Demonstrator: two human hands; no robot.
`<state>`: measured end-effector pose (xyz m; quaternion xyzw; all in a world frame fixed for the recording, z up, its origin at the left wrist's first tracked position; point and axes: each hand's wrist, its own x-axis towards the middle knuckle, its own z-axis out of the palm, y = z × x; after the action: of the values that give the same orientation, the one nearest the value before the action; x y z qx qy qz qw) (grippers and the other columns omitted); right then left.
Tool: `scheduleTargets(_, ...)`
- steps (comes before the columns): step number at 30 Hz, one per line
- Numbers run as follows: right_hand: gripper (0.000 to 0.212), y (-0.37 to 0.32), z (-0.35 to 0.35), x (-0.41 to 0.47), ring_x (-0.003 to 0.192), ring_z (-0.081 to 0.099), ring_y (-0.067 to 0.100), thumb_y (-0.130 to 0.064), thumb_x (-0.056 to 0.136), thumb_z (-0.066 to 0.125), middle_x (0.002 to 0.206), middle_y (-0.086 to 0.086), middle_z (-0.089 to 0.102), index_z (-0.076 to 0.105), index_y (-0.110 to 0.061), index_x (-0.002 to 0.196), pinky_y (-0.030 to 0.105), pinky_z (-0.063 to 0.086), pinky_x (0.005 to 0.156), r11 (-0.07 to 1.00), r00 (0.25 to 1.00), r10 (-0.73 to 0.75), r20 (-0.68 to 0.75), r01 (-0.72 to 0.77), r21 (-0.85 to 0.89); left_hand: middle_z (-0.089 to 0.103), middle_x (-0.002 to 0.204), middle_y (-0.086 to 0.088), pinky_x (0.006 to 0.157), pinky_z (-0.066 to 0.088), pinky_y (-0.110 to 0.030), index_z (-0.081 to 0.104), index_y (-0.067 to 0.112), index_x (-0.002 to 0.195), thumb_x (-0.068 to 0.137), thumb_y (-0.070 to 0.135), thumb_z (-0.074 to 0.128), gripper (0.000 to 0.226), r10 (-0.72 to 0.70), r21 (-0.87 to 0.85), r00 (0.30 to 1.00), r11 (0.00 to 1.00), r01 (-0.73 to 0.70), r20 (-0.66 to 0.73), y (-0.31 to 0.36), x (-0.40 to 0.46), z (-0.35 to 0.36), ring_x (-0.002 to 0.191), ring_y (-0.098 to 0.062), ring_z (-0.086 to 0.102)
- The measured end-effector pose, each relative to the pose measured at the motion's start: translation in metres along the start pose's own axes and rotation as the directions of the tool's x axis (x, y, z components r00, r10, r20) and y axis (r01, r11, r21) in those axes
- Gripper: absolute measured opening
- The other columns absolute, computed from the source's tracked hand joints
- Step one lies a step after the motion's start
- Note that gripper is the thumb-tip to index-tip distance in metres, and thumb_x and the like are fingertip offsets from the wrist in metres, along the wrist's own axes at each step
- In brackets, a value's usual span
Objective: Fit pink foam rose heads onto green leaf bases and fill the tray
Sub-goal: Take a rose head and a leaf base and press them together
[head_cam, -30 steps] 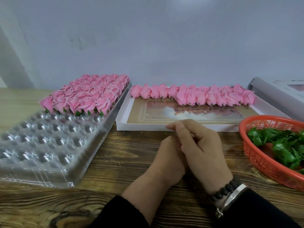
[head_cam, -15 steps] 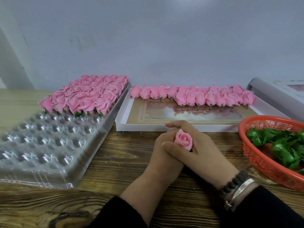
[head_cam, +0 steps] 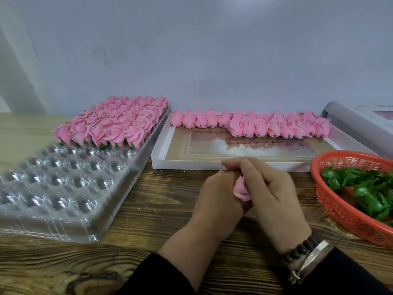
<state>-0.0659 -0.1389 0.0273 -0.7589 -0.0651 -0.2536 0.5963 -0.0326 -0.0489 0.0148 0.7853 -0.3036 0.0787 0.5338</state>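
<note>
Two hands, the left hand (head_cam: 217,194) and right hand (head_cam: 274,194), curl together around one soft, layered pink foam rose head (head_cam: 241,188) in front of the flat white box (head_cam: 161,165), its rounded petal end facing the person, long axis running away toward that box.

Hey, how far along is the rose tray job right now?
Done: the far rows of the clear tray hold finished roses with green bases. In hand: both hands, left and right, grip one rose head between them; its base is hidden. Left: the tray's near cups are empty, a row of loose heads lies in the white box, and leaf bases remain in the red basket.
</note>
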Motion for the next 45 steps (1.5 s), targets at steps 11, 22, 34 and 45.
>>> scheduleTargets(11,0.032,0.003,0.003,0.0,0.092,0.061,0.002,-0.045,0.077,0.043,0.088,-0.014,0.068,0.068,-0.027,0.088,0.018,0.046,0.083,0.971,0.992,-0.1,0.071,0.113,-0.211,0.069,0.088,-0.003,0.077,0.055,-0.029,0.067,0.008,0.093,0.089,0.003,0.056,0.013,-0.048,-0.103,0.999,0.993,0.049,0.014,-0.004,0.002,0.005,0.086,-0.012,0.065)
scheduleTargets(22,0.062,0.007,-0.01,0.003,0.098,0.06,-0.005,-0.059,0.055,0.071,0.105,-0.02,0.064,0.051,-0.049,0.112,0.016,0.047,0.084,0.99,0.965,0.078,0.251,-0.045,-0.137,0.062,0.07,-0.019,0.059,0.049,-0.044,0.061,-0.006,0.071,0.076,0.014,0.056,0.021,-0.005,-0.204,0.999,0.979,-0.003,-0.04,0.004,0.0,-0.002,0.065,-0.031,0.058)
scheduleTargets(34,0.032,0.003,0.005,-0.002,0.11,0.056,0.004,-0.039,0.088,0.038,0.109,-0.016,0.064,0.066,-0.032,0.101,0.031,0.045,0.095,0.95,0.976,-0.208,0.06,0.216,-0.226,0.061,0.071,0.005,0.06,0.043,-0.003,0.065,-0.002,0.094,0.088,0.006,0.051,0.017,0.006,0.007,0.998,1.0,-0.006,-0.062,-0.002,0.001,0.003,0.064,0.01,0.053)
scheduleTargets(45,0.041,0.0,0.003,-0.003,0.122,0.047,-0.002,-0.046,0.087,0.037,0.129,-0.02,0.054,0.048,-0.038,0.126,0.022,0.041,0.098,0.973,0.974,-0.191,0.126,0.205,-0.108,0.061,0.063,0.004,0.059,0.051,-0.025,0.057,0.019,0.064,0.083,0.015,0.054,0.02,-0.053,0.007,0.996,0.999,0.053,-0.071,-0.001,0.004,0.0,0.063,-0.011,0.06)
